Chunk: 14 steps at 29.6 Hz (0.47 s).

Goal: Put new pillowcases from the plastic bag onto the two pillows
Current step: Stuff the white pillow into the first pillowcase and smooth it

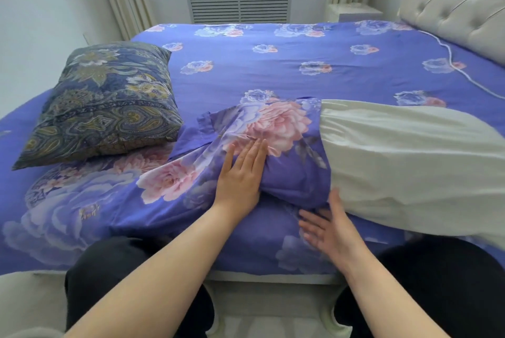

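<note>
Pillowcase (276,146) under flat left hand (240,173); right hand (328,231) just beside.

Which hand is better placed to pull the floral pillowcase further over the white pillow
Right, probably. The right hand hovers open beside the floral pillowcase opening, where the white pillow sticks out. The left hand lies flat on the case, better suited to steadying it.
</note>
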{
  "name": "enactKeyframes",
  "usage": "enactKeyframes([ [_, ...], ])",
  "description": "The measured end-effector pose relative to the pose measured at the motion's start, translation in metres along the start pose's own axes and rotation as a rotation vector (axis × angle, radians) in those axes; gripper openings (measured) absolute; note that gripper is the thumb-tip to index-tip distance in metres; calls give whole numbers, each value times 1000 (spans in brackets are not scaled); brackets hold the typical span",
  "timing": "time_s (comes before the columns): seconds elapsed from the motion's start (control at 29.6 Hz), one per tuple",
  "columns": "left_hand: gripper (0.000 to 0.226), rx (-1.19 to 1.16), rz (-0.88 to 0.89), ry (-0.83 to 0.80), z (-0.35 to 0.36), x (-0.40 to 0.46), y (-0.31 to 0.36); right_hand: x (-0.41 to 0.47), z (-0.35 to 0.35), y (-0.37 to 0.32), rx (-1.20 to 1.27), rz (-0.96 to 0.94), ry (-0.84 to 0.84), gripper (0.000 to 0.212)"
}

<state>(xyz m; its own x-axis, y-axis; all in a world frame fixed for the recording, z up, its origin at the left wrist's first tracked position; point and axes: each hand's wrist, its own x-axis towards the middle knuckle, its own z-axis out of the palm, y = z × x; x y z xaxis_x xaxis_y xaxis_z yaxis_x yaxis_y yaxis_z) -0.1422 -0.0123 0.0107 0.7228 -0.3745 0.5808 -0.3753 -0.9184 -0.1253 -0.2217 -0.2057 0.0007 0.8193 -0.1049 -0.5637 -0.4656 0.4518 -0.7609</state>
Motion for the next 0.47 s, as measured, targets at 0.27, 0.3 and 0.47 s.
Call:
enactKeyframes([
  [0.27,80,-315,63,-224,-30,48,0,25,25,-75,556,-311,13,27],
  [0.3,79,-398,25,-216,-35,48,4,24,34,-91,554,-404,41,28],
  [0.47,72,-938,-228,-250,-66,74,8,17,67,-160,369,-681,173,20],
])
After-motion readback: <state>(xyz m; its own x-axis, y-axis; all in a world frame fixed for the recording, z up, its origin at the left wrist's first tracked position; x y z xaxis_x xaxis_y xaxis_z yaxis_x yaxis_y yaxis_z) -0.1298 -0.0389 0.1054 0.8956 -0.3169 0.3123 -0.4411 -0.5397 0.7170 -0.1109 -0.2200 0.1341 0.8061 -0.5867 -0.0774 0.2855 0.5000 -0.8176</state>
